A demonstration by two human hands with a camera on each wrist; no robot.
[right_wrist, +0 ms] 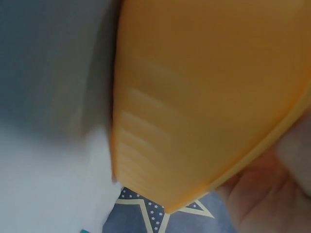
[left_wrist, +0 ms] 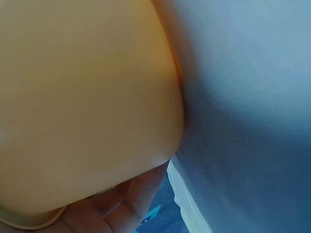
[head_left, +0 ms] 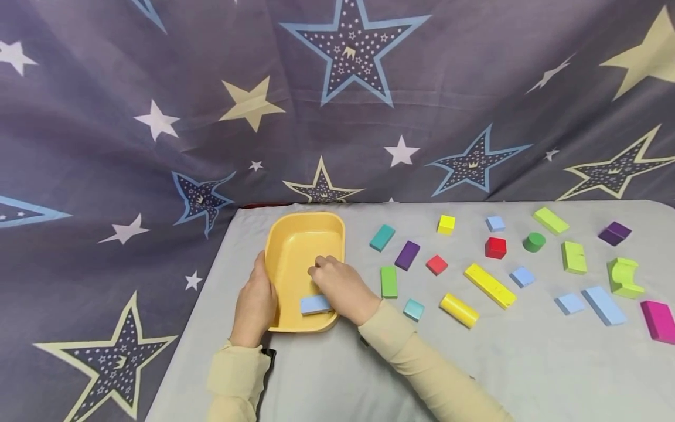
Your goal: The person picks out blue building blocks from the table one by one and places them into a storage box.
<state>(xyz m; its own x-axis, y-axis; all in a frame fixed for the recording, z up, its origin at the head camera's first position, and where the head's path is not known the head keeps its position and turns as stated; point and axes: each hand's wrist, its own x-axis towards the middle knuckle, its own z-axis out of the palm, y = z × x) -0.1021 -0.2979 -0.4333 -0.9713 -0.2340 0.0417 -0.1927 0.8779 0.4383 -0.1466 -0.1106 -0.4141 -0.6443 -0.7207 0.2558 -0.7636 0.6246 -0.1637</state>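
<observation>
A yellow plastic bin (head_left: 303,249) stands at the left end of the table. My left hand (head_left: 255,305) grips its left side; in the left wrist view its fingers (left_wrist: 131,199) lie along the outer wall. Over the right rim reaches my right hand (head_left: 345,290), with its fingers bent above the bin's inside. A light blue block (head_left: 314,305) is in the bin's near end, partly covered by the right hand. Whether that hand touches the block or holds anything is hidden, and in the right wrist view the bin's wall (right_wrist: 194,97) blocks the fingertips.
Right of the bin, several coloured blocks lie scattered on the grey-covered table (head_left: 422,369). Nearest are a green block (head_left: 388,282), a teal block (head_left: 382,238) and a purple block (head_left: 407,255). A yellow cylinder (head_left: 459,310) lies farther right. Star-patterned cloth (head_left: 422,117) hangs behind.
</observation>
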